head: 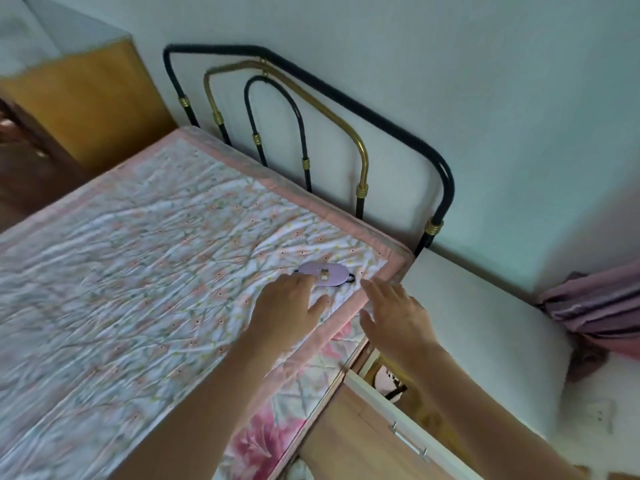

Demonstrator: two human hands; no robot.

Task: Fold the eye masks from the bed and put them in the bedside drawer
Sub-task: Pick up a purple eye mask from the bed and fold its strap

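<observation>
A lilac eye mask (331, 272) with a small animal figure and a black strap lies flat on the floral quilt (145, 271), near the bed's right head corner. My left hand (287, 308) reaches over the quilt, its fingertips at the mask's near edge, fingers spread and holding nothing. My right hand (394, 315) hovers open over the quilt's pink border, just right of the mask. Below my right forearm the bedside drawer (377, 393) stands pulled out, with something pink and black inside.
A black and brass metal headboard (360, 140) stands against the pale wall. The white top of the bedside cabinet (485, 327) lies right of the bed, with pink cloth (602, 306) at its far end. A wooden cabinet (86, 98) stands at the upper left.
</observation>
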